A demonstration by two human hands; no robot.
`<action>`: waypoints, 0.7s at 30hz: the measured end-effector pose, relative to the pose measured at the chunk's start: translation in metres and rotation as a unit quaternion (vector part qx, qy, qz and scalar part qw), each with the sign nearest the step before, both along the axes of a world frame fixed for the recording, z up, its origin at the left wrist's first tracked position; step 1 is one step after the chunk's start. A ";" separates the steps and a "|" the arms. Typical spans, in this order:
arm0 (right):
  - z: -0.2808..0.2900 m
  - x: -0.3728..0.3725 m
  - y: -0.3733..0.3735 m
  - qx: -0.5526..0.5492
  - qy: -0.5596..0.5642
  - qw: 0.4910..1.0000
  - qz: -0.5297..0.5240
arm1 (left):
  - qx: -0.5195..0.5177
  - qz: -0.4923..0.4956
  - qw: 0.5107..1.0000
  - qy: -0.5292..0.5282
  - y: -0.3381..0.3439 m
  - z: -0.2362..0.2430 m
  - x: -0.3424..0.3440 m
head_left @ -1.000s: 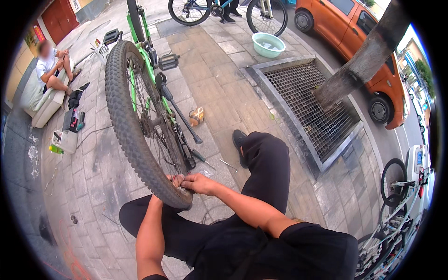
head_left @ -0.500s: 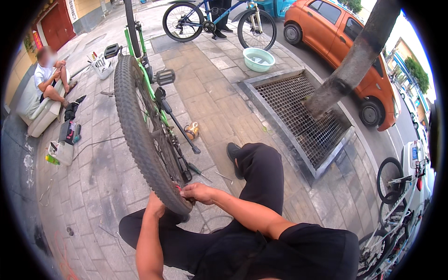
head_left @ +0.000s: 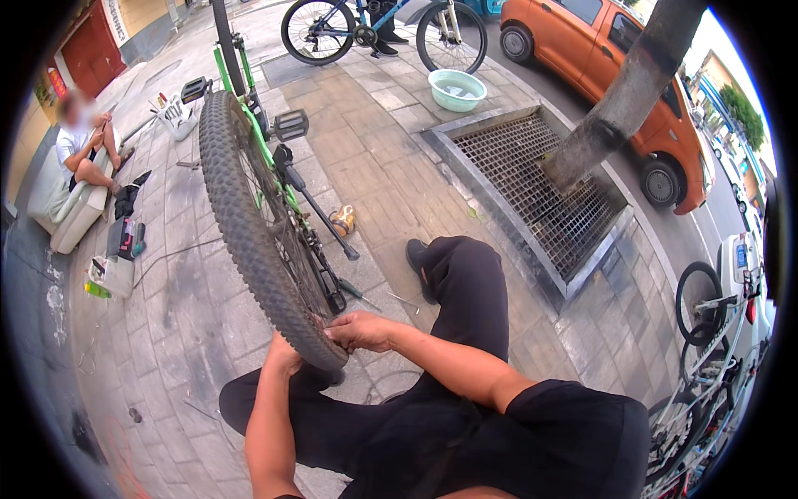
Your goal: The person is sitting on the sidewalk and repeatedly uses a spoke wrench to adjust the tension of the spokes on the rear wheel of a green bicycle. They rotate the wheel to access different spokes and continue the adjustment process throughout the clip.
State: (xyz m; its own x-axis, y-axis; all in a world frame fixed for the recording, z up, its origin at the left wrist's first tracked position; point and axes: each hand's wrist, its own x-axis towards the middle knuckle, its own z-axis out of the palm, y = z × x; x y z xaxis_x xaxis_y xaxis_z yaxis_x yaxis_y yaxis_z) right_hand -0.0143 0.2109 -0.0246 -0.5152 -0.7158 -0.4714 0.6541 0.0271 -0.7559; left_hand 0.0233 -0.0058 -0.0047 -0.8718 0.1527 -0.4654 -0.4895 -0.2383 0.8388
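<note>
A green bicycle (head_left: 264,141) has its knobby tyre (head_left: 237,208) between my knees. At the low end of that wheel my right hand (head_left: 356,331) pinches with curled fingers at the spokes beside the rim; what is in the fingertips is too small to make out. My left hand (head_left: 284,353) is at the tyre's left side, with its fingers hidden by the tyre. A screwdriver (head_left: 356,293), a thin metal tool (head_left: 402,296) and a brown-and-white object (head_left: 341,219) lie on the pavement to the wheel's right.
A person (head_left: 87,145) sits on a pale sofa (head_left: 71,226) at left, near toolboxes (head_left: 125,238) and a white container (head_left: 179,121). Behind are a blue bicycle (head_left: 349,25) and mint basin (head_left: 455,98). Right: a tree (head_left: 590,133) in a grating (head_left: 515,179), an orange car (head_left: 565,46), parked bicycles (head_left: 702,316).
The view has shifted slightly. My hands remain at the low end of the wheel, with small finger movements; the left fingers have gone further out of sight behind the tyre.
</note>
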 end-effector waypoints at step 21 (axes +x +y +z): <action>-0.053 -0.018 -0.004 0.061 0.130 0.990 -0.003 | -0.525 -0.149 0.747 0.380 0.012 -0.027 -0.027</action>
State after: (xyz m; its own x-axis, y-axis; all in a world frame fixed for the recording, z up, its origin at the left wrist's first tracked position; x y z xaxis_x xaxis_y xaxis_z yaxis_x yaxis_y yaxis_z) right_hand -0.0319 0.2065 -0.0776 -0.6348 -0.6576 -0.4057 0.4385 0.1257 -0.8899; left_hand -0.0037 0.0058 -0.0314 -0.9453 0.2911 0.1471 0.3229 0.7713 0.5484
